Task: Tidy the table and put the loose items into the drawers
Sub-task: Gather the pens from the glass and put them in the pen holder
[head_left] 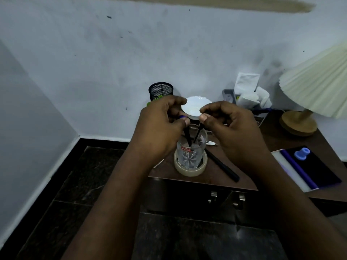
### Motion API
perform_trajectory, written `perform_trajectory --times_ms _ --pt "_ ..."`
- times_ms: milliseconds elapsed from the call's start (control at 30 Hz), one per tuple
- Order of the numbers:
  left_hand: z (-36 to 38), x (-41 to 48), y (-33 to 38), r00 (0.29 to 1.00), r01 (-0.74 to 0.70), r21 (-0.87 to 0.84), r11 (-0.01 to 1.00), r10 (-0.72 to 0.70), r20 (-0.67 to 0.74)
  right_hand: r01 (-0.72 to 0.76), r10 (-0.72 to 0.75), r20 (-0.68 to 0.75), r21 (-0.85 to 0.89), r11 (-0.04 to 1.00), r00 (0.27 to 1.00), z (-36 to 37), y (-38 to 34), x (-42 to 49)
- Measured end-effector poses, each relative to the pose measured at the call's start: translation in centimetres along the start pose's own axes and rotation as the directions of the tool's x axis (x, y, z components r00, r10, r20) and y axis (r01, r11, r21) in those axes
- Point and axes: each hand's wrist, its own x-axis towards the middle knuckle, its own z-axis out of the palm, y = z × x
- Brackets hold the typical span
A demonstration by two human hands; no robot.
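Observation:
A clear glass tumbler (191, 152) with a red label stands inside a roll of beige tape (189, 170) on the dark wooden table (272, 139). Two thin dark pens stick up out of the glass. My left hand (161, 124) pinches the top of the left pen (186, 136), which has a blue end. My right hand (229, 126) pinches the top of the right pen (197, 136). Both hands hover just above the glass rim. A black marker (223, 166) lies on the table to the right of the tape roll.
Behind my hands sit a black mesh pen cup (160, 90), a white scalloped plate (197, 107) and a grey holder with white papers (247, 94). A pleated lamp (309, 102) stands at the right. A black pad with a blue piece (308, 162) lies front right. Two drawer handles (214, 197) show below the table edge.

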Motion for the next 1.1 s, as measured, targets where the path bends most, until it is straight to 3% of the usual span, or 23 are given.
perform_trajectory --times_ms 133,333,500,633,767,933,1100 --pt "-0.4 0.0 0.8 0.997 -0.059 -0.21 0.976 0.048 -0.058 0.059 -0.064 0.05 0.102 0.993 0.997 0.4 -0.9 0.2" --pt "-0.7 -0.3 2.5 0.979 -0.199 -0.561 0.804 0.14 -0.147 0.135 -0.137 -0.009 0.262 0.956 0.99 0.6 -3.6 0.3" --pt "-0.7 -0.2 4.6 0.929 -0.367 -0.653 0.663 0.224 -0.295 0.262 -0.229 -0.135 0.322 0.91 0.964 -0.3 -6.6 0.7" --pt "-0.5 -0.3 5.1 0.909 -0.414 -0.674 0.613 0.231 -0.348 0.232 -0.209 -0.101 0.422 0.876 0.973 -1.0 -7.7 0.6" --pt "0.3 -0.4 4.8 0.952 -0.305 -0.73 0.611 0.174 -0.252 0.186 -0.168 -0.08 0.412 0.892 0.982 -1.3 -7.4 0.6" --pt "1.2 -0.6 3.5 0.996 -0.068 -0.684 0.727 0.087 -0.007 0.009 0.017 -0.057 0.419 0.908 0.998 -1.9 -5.6 0.7" --pt "1.8 -0.7 3.0 0.999 0.032 -0.69 0.723 -0.047 -0.004 -0.111 0.106 0.034 0.429 0.897 0.994 -2.7 -4.2 0.9"
